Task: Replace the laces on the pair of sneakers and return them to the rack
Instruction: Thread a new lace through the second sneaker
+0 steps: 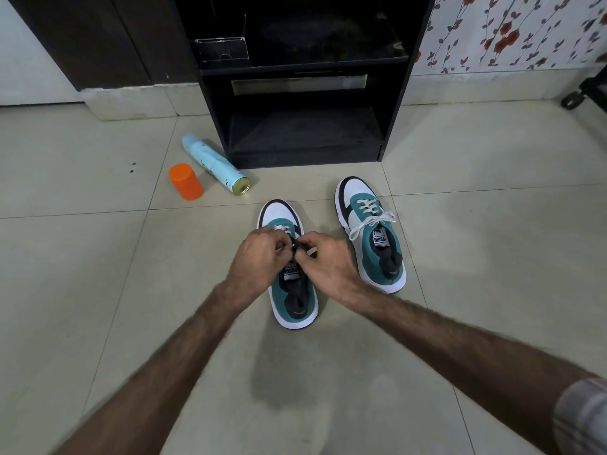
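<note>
Head view: left hand [259, 257] and right hand [328, 261] both pinch the laces [297, 245] on the near sneaker [294, 303]; the tied sneaker [377, 251] sits at two o'clock.

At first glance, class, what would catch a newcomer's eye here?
Both hands, left hand and right hand, meet over the laces of the near sneaker on the floor. Its mate sits to the right, already tied. An orange cap and a fallen spray can lie left of the black rack.

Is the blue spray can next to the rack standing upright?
No, the blue spray can lies on its side on the floor tiles, left of the rack and beside an orange cap.
</note>
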